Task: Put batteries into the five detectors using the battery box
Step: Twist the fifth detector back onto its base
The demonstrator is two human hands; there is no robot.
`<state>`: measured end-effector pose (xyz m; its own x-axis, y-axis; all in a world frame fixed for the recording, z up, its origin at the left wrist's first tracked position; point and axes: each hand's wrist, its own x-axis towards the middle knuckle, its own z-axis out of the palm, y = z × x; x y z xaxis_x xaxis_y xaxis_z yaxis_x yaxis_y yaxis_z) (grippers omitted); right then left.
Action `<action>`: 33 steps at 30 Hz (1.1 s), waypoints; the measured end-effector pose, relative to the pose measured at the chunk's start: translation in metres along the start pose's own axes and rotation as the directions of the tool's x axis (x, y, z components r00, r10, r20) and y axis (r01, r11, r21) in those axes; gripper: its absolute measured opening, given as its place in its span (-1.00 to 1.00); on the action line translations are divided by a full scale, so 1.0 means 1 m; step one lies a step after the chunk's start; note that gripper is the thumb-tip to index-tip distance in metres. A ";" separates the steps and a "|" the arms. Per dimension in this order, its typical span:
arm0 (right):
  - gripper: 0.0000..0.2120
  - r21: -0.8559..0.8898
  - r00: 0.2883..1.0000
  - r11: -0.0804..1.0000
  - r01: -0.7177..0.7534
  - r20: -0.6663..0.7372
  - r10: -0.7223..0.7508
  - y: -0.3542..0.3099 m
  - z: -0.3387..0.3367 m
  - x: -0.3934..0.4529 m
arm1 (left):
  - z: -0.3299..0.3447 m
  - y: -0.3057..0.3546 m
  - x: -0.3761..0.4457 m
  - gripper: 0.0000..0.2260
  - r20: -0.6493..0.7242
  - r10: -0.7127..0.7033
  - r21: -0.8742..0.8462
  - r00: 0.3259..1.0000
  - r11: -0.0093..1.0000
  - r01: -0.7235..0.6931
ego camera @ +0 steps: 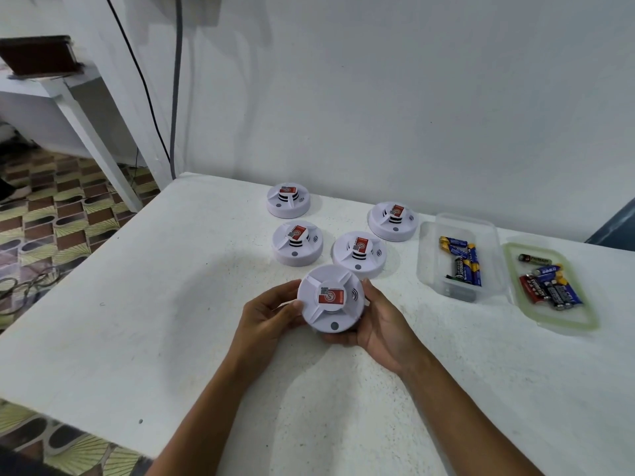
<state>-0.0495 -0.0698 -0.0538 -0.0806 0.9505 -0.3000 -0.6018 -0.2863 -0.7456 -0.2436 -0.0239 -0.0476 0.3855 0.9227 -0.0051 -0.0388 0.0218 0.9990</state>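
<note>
Table [171,304]: white, rough top, set against a white wall.
Held detector [330,297]: white round unit, red label facing up, lifted just above the table near the front of the group.
Left hand [271,314]: fingers curled around the held detector's left rim, thumb on its top edge; closed grip on it.
Right hand [381,321]: cups the right side and underside of the same detector, fingertips over the far rim; closed grip on it.
Other detectors: four rest on the table beyond the hands, each with a red label on top. Far left one [288,200], one nearer [297,242], middle one [359,254], far right one [393,220].
Battery box [460,257]: clear plastic tub, open, just right of the detectors. Holds several blue-and-yellow batteries [469,261] and one dark one, loosely piled.
Lid [549,286]: clear with greenish rim, lies flat to the right of the box, close beside it. Carries more batteries [549,286], red, black and blue; exact count unclear.
</note>
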 end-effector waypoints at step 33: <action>-0.55 0.023 0.999 0.999 0.044 0.003 -0.044 0.001 0.002 -0.001 | -0.002 -0.005 0.002 -0.70 0.028 0.001 -0.048 1.000 0.999 0.000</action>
<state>-0.0514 -0.0714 -0.0535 -0.0565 0.9626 -0.2651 -0.6225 -0.2416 -0.7444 -0.2449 -0.0212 -0.0523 0.4108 0.9117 -0.0025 -0.0832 0.0403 0.9957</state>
